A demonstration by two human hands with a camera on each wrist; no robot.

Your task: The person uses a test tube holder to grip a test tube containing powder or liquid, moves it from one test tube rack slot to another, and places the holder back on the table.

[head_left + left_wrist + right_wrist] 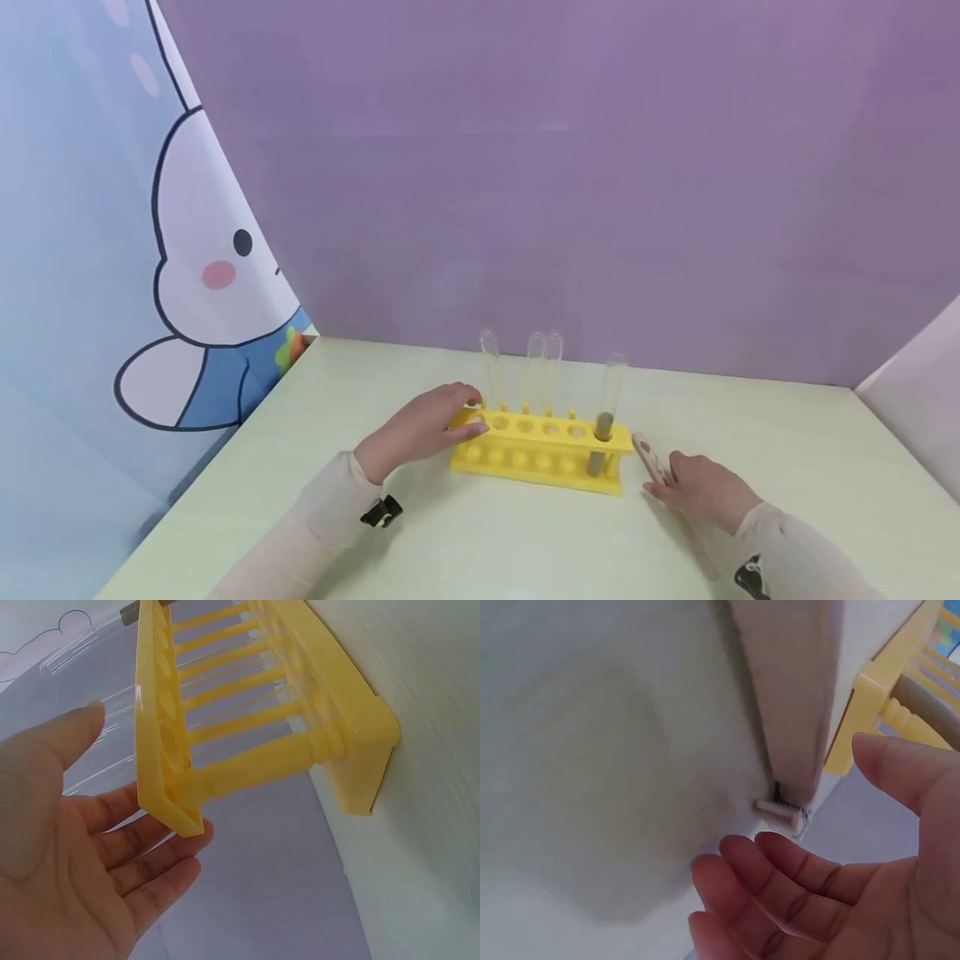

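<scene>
A yellow test tube rack (536, 475) stands on the table. My left hand (423, 421) is at its left end; in the left wrist view the thumb and extended fingers lie either side of the top bar, the thumb apart from it. Clear test tubes (491, 358) rise along the rack's back, rounded ends up. In the right end hole stands a test tube (611, 383) with grey-brown contents. A wooden test tube clamp (648, 457) lies right of the rack. My right hand (708, 490) is over it, and in the right wrist view the loosely bent fingers are apart from the wood (787, 697).
The pale table (525, 550) runs back to a purple backdrop (562, 208). On the left hangs a blue curtain with a cartoon rabbit (210, 225). A white panel (918, 392) borders the right side.
</scene>
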